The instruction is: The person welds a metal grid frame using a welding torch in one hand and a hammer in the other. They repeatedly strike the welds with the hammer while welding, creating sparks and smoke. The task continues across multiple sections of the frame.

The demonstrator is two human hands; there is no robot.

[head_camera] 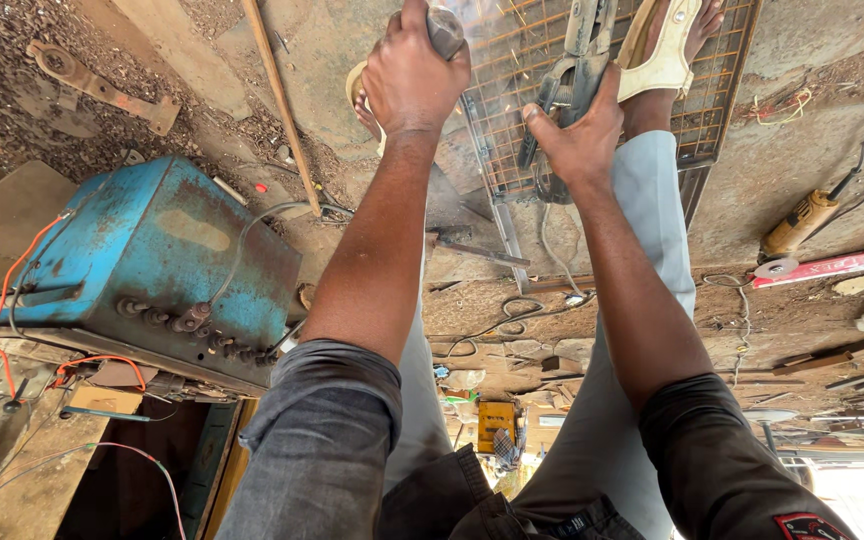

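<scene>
Two hands work over a wire mesh panel (642, 110) on the floor: the left hand (412, 75) is clenched around a grey handle (445, 30), the right hand (577, 135) grips welding tongs (574, 70), a sandalled foot (667, 45) pinning the mesh.

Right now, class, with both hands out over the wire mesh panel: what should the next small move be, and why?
Probably lower the clamp-type holder in the right hand a little toward the wire mesh panel. Its tip hangs over the grid wires, the left hand grips a grey handle beside it, and a sandalled foot rests on the mesh.
</scene>
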